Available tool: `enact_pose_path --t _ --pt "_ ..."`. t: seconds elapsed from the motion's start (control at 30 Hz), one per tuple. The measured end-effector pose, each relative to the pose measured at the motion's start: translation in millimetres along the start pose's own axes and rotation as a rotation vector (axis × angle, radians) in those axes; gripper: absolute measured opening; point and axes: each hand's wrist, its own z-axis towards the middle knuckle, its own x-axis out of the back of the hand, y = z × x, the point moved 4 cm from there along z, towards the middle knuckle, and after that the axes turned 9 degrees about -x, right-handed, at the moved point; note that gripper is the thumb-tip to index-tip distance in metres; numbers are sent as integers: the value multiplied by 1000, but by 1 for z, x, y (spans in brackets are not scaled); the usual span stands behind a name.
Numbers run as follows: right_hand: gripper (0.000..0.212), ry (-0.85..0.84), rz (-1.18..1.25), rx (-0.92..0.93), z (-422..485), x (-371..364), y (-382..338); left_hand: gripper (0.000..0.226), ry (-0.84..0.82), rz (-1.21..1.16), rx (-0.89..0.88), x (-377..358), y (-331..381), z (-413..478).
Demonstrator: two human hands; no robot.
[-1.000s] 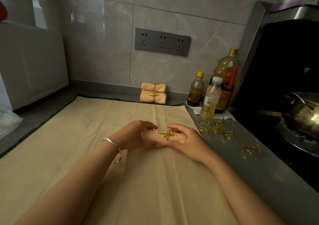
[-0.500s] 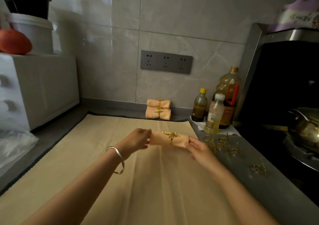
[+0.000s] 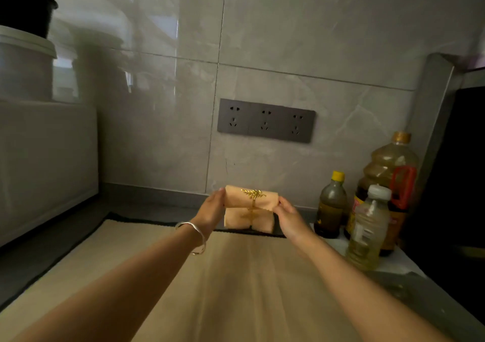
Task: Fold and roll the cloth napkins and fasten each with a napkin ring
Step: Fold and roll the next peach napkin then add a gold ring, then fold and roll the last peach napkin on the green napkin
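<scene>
Tiled wall (image 3: 288, 40) ahead: the napkin (image 3: 236, 200), ring (image 3: 253, 194) fitted, has been carried from the middle of the mat (image 3: 236, 276) to the wall's foot and is held upon the stack (image 3: 236, 219) of finished rolls, gripped endwise by left hand (image 3: 210, 210) and right hand (image 3: 288, 218). Bottles (image 3: 331, 205) are crowded just right of the right hand; sockets (image 3: 265, 120) are seen above.

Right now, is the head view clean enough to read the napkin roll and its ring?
Head view: dim, warm-toned, yet the gold ring on the held napkin roll reads clearly. Head view: window glare streaks the wall tiles upper left. Head view: wide-angle bending at edges; frame's right nearly black.
</scene>
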Motion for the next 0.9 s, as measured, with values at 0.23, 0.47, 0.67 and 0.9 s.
enact_pose_path --t 0.23,0.47,0.67,0.9 --pt "34 28 64 -18 48 -13 41 45 -15 69 3 -9 -46 34" --pt "48 11 14 -76 20 -6 46 43 -114 201 -81 -8 -34 -4" --pt "56 -60 -191 -100 -63 5 41 58 -402 539 2 -6 -20 -84" --pt "56 -234 -491 -17 -187 14 40 73 -777 1113 -45 9 -1 -195"
